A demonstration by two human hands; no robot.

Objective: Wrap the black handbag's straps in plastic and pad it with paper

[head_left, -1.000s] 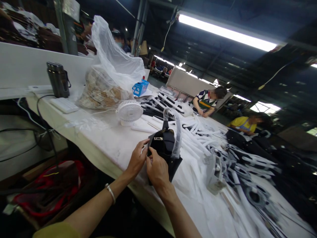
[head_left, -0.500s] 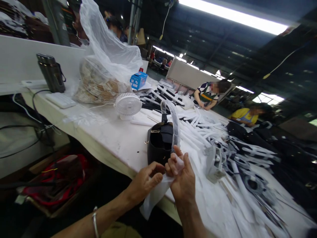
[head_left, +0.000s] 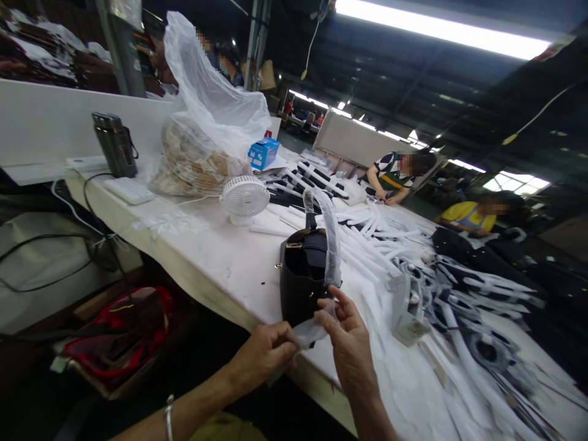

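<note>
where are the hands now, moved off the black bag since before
Yes. Left hand and right hand drew back from the black bag toward the table edge, holding a white wrapper.

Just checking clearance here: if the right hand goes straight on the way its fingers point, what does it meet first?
Probably the black handbag: the right hand points up-left at its lower side, close by, while pinching a translucent strip with the left hand. Depth is unclear.

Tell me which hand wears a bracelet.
The left hand: a thin silvery bracelet circles its wrist, while the right hand has none. Both pinch one white plastic wrap.
</note>
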